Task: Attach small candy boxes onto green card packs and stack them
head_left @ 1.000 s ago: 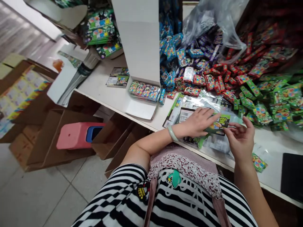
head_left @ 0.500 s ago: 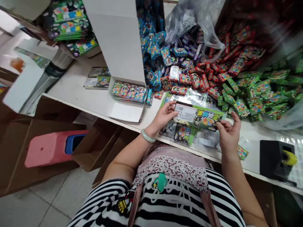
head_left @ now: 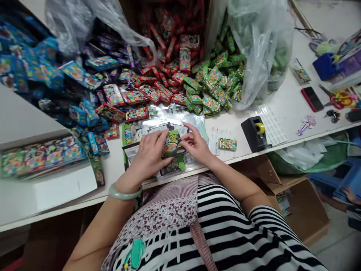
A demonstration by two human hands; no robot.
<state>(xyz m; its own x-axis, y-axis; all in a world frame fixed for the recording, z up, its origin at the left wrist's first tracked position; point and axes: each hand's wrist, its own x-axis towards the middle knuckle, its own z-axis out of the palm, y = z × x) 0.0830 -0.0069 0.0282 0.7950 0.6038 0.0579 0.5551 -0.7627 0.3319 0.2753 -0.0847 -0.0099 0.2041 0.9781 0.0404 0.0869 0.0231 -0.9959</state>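
Both my hands hold a green and black printed packet [head_left: 172, 143] low over a stack of similar packets and clear sleeves [head_left: 158, 128] at the table's front edge. My left hand [head_left: 149, 156], with a pale green bangle on the wrist, covers the packet's left part, fingers curled over it. At the packet's right end my right hand [head_left: 196, 145] pinches it with thumb and fingers.
Behind lie heaps of small boxes: blue [head_left: 34, 71], red [head_left: 158, 86], green [head_left: 214, 86], partly in clear plastic bags [head_left: 262, 49]. A white box holding packets [head_left: 36, 158] is at left. A black tape dispenser [head_left: 255, 131], one loose green box [head_left: 227, 143], a red phone [head_left: 311, 98] and scissors [head_left: 337, 98] lie at right.
The view has swung to the right. My hands have drawn closer together on the packet, and my left hand now lies over its left part.
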